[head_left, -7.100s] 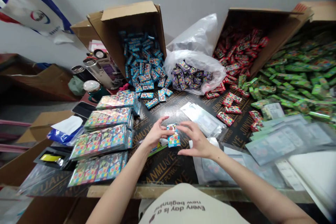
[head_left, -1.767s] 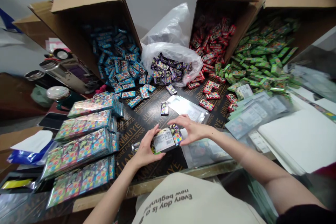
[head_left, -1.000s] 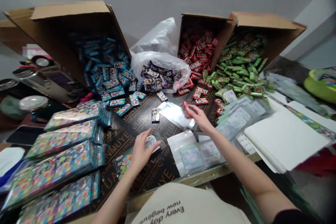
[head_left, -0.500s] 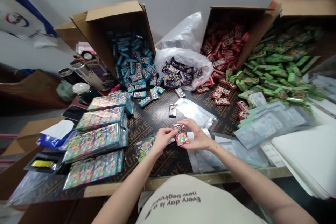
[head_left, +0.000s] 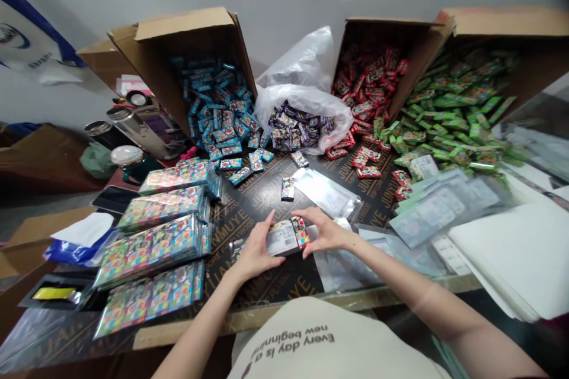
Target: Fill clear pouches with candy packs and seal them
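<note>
My left hand [head_left: 254,253] has its thumb and fingers around the long sides of a flat pale grey-white piece with printing and a barcode [head_left: 281,239]. Against the right end of that piece sits a small red candy-style box [head_left: 301,231]. My right hand [head_left: 326,231] pinches this red box between thumb and fingers. Part of a colourful flat pack [head_left: 237,249] shows at the left, mostly hidden by my left hand. Just beyond my hands lie a small dark box [head_left: 287,189] and a clear plastic sleeve [head_left: 326,192].
Cartons spill blue boxes [head_left: 226,124], red boxes [head_left: 371,89] and green boxes [head_left: 462,112] at the back. Between them is a plastic bag [head_left: 342,111] of purple boxes. Stacked finished-looking packs [head_left: 151,249] stand left. Clear sleeves [head_left: 438,207] and white sheets [head_left: 511,249] lie right.
My left hand has let go of the red box and moved left and down onto the grey-white piece. My right hand has brought the red box to its end. The view has shifted slightly.
</note>
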### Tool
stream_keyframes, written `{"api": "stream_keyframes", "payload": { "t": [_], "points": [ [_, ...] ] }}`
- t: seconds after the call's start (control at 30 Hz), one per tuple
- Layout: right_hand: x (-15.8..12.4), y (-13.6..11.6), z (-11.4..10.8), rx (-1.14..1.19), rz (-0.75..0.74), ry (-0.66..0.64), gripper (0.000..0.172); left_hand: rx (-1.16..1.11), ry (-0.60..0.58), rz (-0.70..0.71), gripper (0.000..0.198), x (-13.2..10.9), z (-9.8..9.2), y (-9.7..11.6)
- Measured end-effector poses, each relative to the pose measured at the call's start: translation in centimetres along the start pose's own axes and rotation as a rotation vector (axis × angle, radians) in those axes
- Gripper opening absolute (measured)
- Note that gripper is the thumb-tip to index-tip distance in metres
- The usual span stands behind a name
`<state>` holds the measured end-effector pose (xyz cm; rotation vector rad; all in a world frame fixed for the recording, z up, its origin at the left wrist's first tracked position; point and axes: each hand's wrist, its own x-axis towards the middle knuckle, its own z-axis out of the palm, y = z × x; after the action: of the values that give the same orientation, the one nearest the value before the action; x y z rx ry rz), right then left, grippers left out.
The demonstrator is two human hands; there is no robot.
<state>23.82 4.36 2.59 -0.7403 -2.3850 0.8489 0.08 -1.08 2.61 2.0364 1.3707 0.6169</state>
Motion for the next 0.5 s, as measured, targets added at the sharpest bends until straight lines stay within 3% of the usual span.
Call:
{"api": "stream_keyframes", "payload": {
  "t": [0.07, 0.13, 0.2, 0.33, 0.4, 0.5],
  "points": [
    [0.0, -0.5, -0.1, 0.024, -0.001, 0.031, 0.097, -0.042, 0.0, 0.02, 0.099, 0.0, -0.1, 0.3],
    [-0.2, -1.0, 0.1, -0.017, 0.077, 0.154, 0.098, -0.03, 0.048, -0.001, 0.095, 0.1, 0.0, 0.3],
    [-0.5, -1.5, 0.6, -0.059, 0.163, 0.249, 0.087, 0.01, 0.097, -0.037, 0.093, 0.5, 0.3, -0.1],
    [-1.0, -0.9, 0.3, -0.11, 0.159, 0.169, 0.058, 0.103, 0.099, -0.013, 0.093, 1.4, 1.3, -1.3],
    [-1.6, 1.0, -2.2, -0.245, 0.258, 0.293, 0.053, 0.173, 0.09, 0.009, 0.09, 1.6, 1.8, -2.1],
    [-3.5, 5.7, -9.4, -0.564, 0.564, 0.595, 0.053, 0.281, 0.061, 0.034, 0.085, 1.1, 2.4, -3.5]
  ]
}}
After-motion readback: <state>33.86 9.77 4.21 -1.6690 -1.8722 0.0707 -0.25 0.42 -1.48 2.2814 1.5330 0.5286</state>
